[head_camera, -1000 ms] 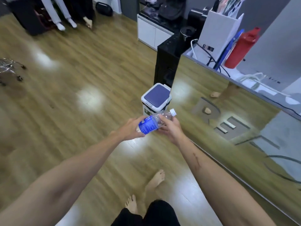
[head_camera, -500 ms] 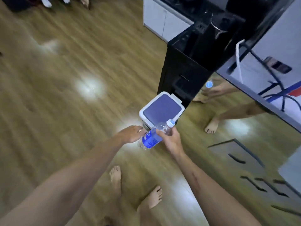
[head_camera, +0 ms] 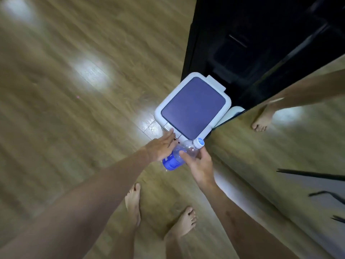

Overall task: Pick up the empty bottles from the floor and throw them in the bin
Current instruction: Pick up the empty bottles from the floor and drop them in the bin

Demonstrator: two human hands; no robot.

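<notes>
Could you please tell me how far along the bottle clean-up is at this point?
Done: one plastic bottle is off the floor, gripped in the right hand. In hand: the left hand reaches the front edge of the bin, whose lid is shut. Left: open the lid and drop the bottle in. No other bottles show on the visible floor.

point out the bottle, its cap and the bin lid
bottle (head_camera: 172,161): head view, on its blue label
cap (head_camera: 199,143): head view, on the cap's top
bin lid (head_camera: 193,107): head view, on the middle of the dark panel
</notes>
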